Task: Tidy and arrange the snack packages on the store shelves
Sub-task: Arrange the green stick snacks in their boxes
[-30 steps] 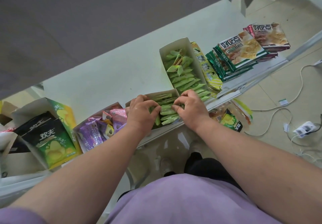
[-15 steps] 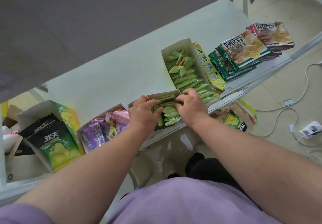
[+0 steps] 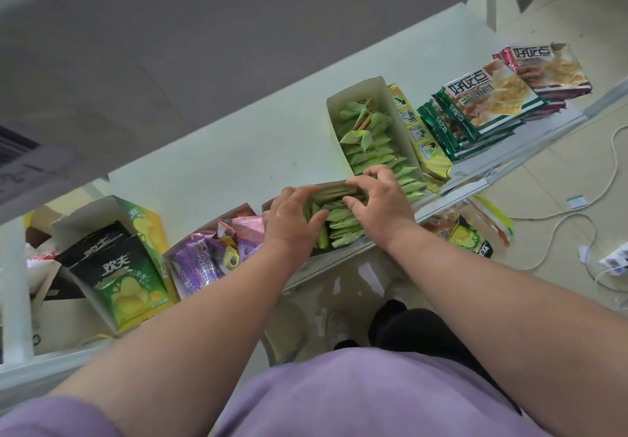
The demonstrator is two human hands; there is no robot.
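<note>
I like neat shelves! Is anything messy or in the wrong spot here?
Yes. In the far box, a few green packets stick up crooked while the rest lie in a row. Snack bags lie below the shelf, off it. The purple packets are jumbled too.

Pale green sachets (image 3: 339, 222) in a white-walled box (image 3: 360, 88); purple packets (image 3: 195, 266); black and green chip bags (image 3: 125, 280) with yellow crisps printed; green-edged biscuit packs (image 3: 489, 97) with white lettering; yellow striped pack (image 3: 431, 154); pale mint shelf (image 3: 238, 151)
</note>
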